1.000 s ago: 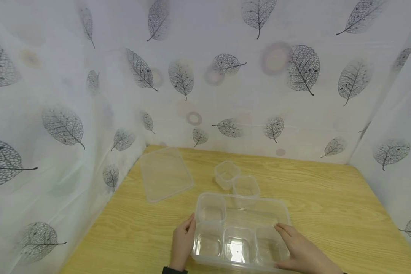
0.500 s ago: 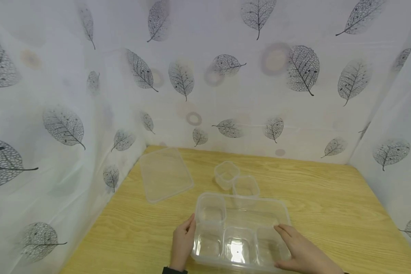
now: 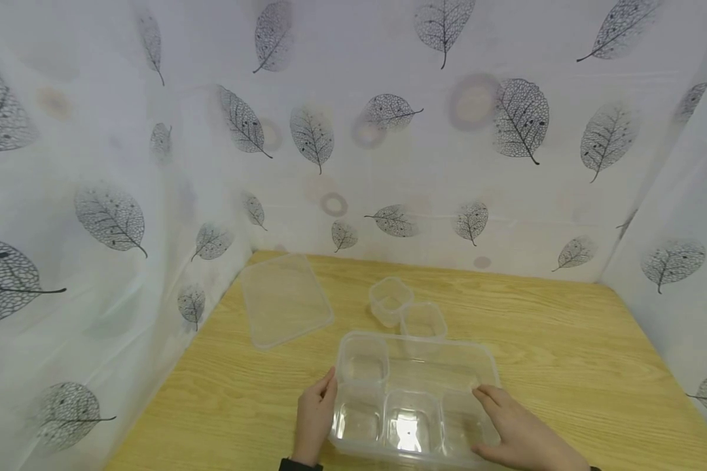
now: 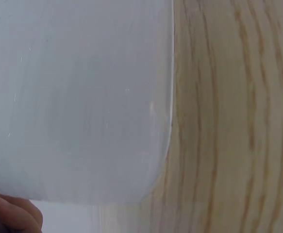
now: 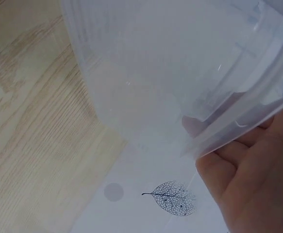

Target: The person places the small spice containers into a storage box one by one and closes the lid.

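A large clear plastic box (image 3: 442, 356) stands at the front of the table with several small clear square containers (image 3: 412, 422) inside it. These fill its left side and front row; its back right part holds none. My left hand (image 3: 315, 415) holds the box's left side, and its fingertips (image 4: 15, 213) show by the box edge in the left wrist view. At the right side, my right hand (image 3: 521, 428) grips the rim, fingers (image 5: 216, 172) bent beneath it in the right wrist view. A darker shape, partly hidden, shows through the plastic there.
Two more small clear containers (image 3: 391, 297) stand close together just behind the large box. A flat translucent lid (image 3: 287, 301) lies at the back left of the wooden table (image 3: 565, 347). Leaf-print sheeting (image 3: 424, 157) encloses the table's back and sides.
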`<state>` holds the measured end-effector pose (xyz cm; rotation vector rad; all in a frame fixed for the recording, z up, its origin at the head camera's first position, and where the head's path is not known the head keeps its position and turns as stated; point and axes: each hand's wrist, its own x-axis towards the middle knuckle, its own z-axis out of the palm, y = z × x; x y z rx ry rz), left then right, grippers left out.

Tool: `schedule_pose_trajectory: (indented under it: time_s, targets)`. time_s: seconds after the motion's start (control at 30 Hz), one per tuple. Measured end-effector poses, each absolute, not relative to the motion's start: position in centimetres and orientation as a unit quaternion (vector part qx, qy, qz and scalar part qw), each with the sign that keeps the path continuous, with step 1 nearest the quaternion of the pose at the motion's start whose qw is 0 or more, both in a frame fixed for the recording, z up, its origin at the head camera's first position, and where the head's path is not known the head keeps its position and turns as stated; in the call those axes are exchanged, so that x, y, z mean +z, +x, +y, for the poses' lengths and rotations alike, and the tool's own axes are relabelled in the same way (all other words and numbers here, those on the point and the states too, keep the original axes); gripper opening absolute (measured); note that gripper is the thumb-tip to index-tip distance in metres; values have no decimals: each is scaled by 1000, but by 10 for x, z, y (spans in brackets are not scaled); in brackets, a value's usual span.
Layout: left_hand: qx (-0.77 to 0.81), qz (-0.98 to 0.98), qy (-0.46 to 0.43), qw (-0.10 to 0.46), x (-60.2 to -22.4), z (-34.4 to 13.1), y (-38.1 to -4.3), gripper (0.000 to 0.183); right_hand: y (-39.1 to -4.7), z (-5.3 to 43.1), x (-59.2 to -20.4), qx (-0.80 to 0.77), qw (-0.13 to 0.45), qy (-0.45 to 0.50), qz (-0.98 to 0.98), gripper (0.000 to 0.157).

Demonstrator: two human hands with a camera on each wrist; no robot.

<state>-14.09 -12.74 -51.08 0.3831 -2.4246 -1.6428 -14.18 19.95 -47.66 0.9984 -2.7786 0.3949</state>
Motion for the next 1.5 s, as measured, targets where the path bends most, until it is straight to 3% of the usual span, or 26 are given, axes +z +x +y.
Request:
schedule_pose_trajectory:
  time_s: [0.4,1.0,1.27,1.5]
  targets:
    - [-545,-823,124,98,-514,-128,-141,33,-144,202,-483,124,151,370,-908,74]
    - [-549,-821,131,92,-514,-127,-141,33,-144,206,-484,130,133,375,-908,68]
    - [-551,-820,129,92,-512,-128,-141,34,-153,198,-460,168,51,320,-931,55]
    - [-554,-817,131,93,-511,-128,-142,33,-173,185,-436,161,86,293,-938,44]
